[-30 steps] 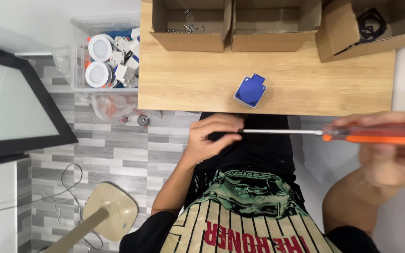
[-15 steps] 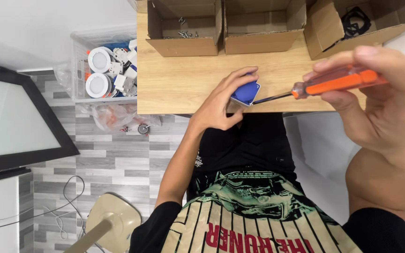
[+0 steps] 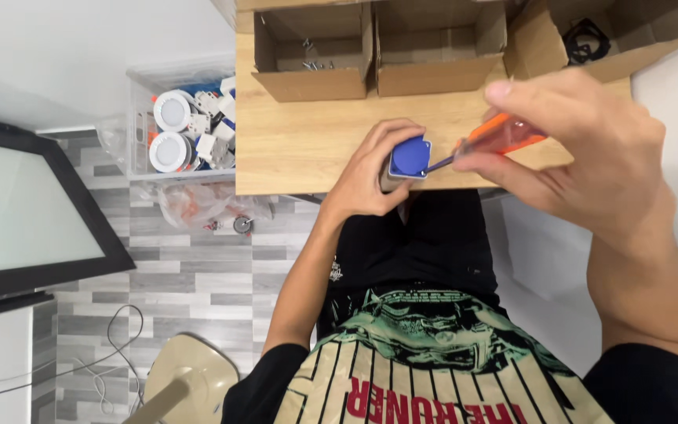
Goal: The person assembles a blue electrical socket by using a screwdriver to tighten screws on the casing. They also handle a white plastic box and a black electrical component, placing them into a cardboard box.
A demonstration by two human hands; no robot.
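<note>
My left hand (image 3: pixel 370 171) grips a small blue square part (image 3: pixel 410 157) at the near edge of the wooden table (image 3: pixel 300 145). In my right hand (image 3: pixel 582 149) is an orange-handled screwdriver (image 3: pixel 496 138), and its metal tip reaches the right side of the blue part. My fingers hide most of the handle.
Three open cardboard boxes (image 3: pixel 311 51) stand along the back of the table; the left one holds screws, the right one a black part (image 3: pixel 582 43). A clear bin of white round fittings (image 3: pixel 186 126) sits left of the table. A dark-framed screen (image 3: pixel 25 208) lies at far left.
My left hand went from my lap up to the blue part and closed on it. My right hand brought the screwdriver up and left until its tip met the part.
</note>
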